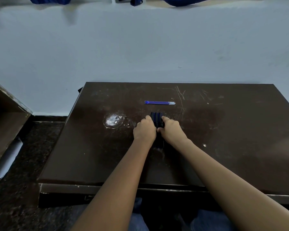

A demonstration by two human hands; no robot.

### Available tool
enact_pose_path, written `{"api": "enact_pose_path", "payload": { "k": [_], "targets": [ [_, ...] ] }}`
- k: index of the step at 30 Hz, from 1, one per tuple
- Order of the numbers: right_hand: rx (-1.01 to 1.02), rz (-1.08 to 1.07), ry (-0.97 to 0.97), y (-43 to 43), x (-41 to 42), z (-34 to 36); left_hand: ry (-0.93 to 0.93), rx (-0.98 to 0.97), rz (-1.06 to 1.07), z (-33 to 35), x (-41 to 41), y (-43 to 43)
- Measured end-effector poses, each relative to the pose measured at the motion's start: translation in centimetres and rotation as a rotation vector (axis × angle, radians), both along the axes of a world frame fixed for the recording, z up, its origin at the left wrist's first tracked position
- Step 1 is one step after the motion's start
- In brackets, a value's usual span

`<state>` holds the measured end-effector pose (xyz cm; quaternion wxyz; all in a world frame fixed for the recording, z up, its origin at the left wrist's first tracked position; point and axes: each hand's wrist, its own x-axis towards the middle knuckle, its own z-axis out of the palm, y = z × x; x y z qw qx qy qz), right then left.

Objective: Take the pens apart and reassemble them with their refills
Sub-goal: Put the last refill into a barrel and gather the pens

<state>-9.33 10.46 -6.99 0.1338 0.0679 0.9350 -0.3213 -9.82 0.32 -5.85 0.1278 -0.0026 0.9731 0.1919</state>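
Note:
A bunch of dark pens [156, 117] with blue accents lies on the brown table [223, 130], pointing away from me. My left hand [144, 129] presses against the bunch from the left and my right hand [171, 129] from the right, so both hands close around it. The near ends of the pens are hidden between my hands. Beyond the pens, a few blue refills [159, 102] lie side by side across the table, apart from both hands.
A whitish scuffed patch [113, 120] marks the table left of my hands. A pale wall [140, 47] rises behind the table. A brown piece of furniture [5, 117] stands at the left over a dark speckled floor [23, 164].

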Motion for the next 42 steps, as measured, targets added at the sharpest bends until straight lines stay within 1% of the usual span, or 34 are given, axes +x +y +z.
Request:
{"api": "enact_pose_path", "payload": {
  "k": [7,10,14,16,18,22,26,30,36,42],
  "targets": [
    [-0.021,-0.001,0.015,0.2,-0.1,-0.3,-0.018,-0.007,0.020,0.1,0.0,0.0],
    [-0.028,-0.013,0.054,0.9,-0.3,-0.1,-0.026,-0.006,0.037,0.4,0.0,0.0],
    [-0.033,-0.154,0.204,2.7,-1.9,0.5,-0.030,0.020,0.068,0.9,-0.2,-0.2],
    [0.025,-0.151,0.288,3.3,-3.2,1.0,-0.012,0.044,0.087,1.1,-0.3,-0.3],
    [0.096,-0.092,0.326,3.3,-4.6,1.7,0.009,0.072,0.102,1.4,-0.6,-0.2],
    [0.226,0.080,0.308,2.0,-7.8,2.2,0.023,0.140,0.131,1.4,-1.0,0.0],
    [0.352,0.159,0.228,1.0,-10.0,1.8,0.017,0.168,0.133,1.3,-1.1,0.2],
    [0.390,0.172,0.170,0.9,-10.7,1.2,0.029,0.174,0.135,1.1,-1.3,0.1],
    [0.453,0.154,0.215,1.0,-10.3,0.7,0.086,0.189,0.129,1.1,-1.1,0.6],
    [0.503,0.074,0.164,1.8,-7.9,1.2,0.111,0.151,0.053,1.6,-0.2,2.0]
  ]
}}
